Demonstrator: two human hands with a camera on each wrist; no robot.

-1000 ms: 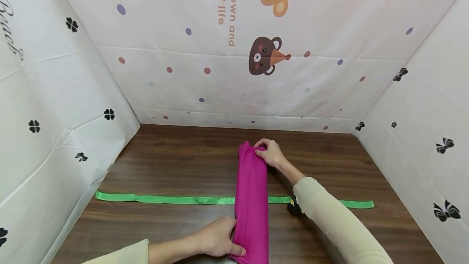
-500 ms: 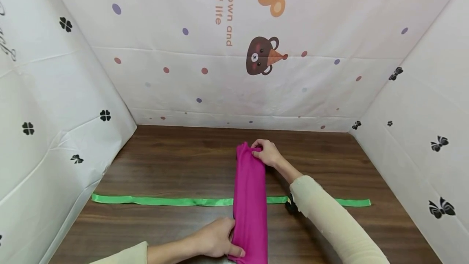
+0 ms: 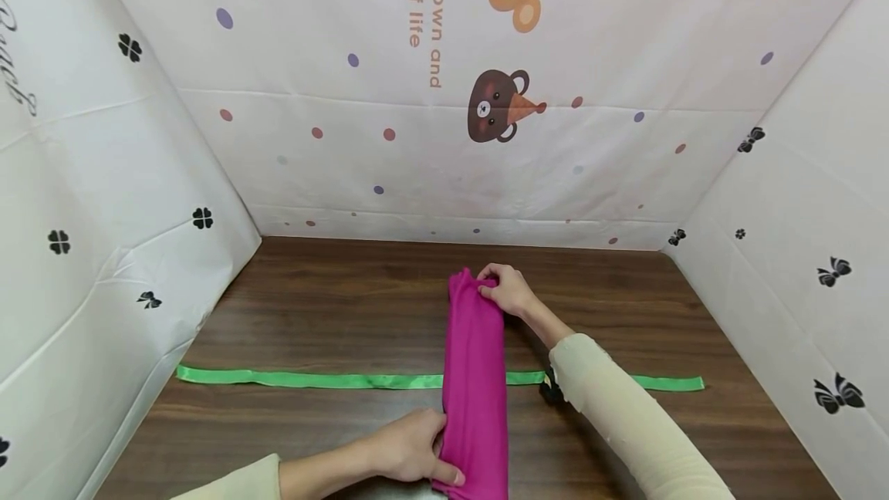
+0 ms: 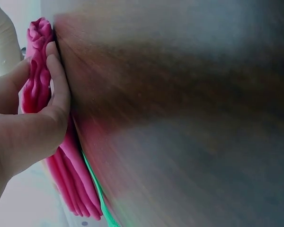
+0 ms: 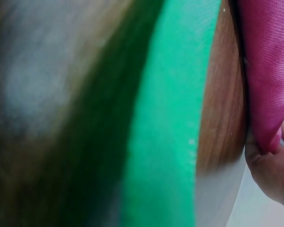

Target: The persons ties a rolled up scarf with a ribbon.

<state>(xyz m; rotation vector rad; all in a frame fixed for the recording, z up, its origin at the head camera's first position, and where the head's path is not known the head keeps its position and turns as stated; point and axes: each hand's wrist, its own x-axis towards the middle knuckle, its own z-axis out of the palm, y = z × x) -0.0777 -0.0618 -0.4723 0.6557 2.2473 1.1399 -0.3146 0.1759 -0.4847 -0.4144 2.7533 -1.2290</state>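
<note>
A magenta cloth (image 3: 475, 376), folded into a long, narrow strip, lies lengthwise on the wooden table, pointing away from me. At its near end my left hand (image 3: 413, 450) grips the left edge, thumb on top. The left wrist view has the left hand (image 4: 33, 132) with thumb and fingers on either side of the bunched layers of the cloth (image 4: 75, 175). My right hand (image 3: 510, 289) pinches the far right corner. In the right wrist view, the right hand (image 5: 274, 170) holds the end of the ribbed cloth (image 5: 270, 56), partly cut off by the frame edge.
A green ribbon (image 3: 312, 379) runs left to right across the table (image 3: 347, 315), passing beneath the cloth and my right forearm. White printed sheets (image 3: 389, 168) wall the table at the back and both sides. A small black device (image 3: 551, 390) sits at my right cuff.
</note>
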